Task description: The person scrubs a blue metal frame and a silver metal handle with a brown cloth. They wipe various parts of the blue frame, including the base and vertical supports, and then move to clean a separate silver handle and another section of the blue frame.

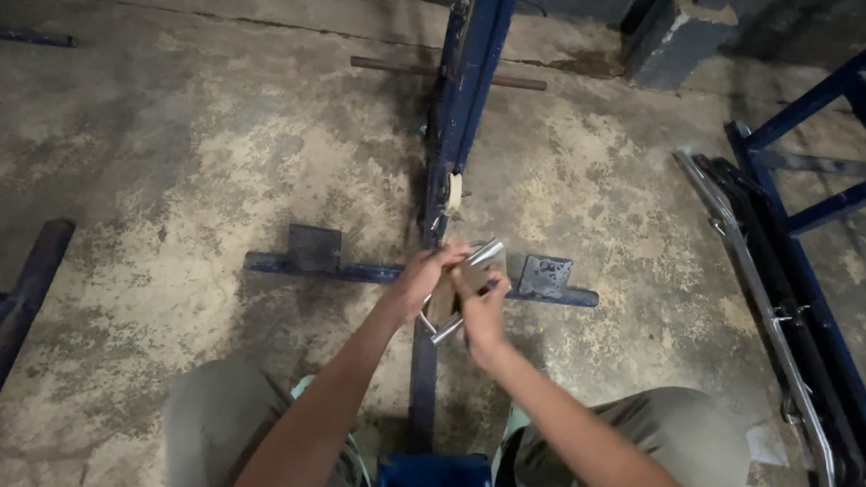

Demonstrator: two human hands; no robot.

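Metal bracket (465, 291), flat and shiny, is clasped in both grips, left hand (423, 278) and right hand (484, 312), between the seated person's knees above a blue frame (423, 373) on the concrete floor (158, 156); steady, even pressure from both sides would likely suit it.

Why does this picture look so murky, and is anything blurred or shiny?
Head view: light is dim and uneven, the concrete floor mottled and darker at the corners. The left hand and right hand are slightly soft, perhaps from motion. The metal piece they hold catches a bright glint, as does the steel rail at right.
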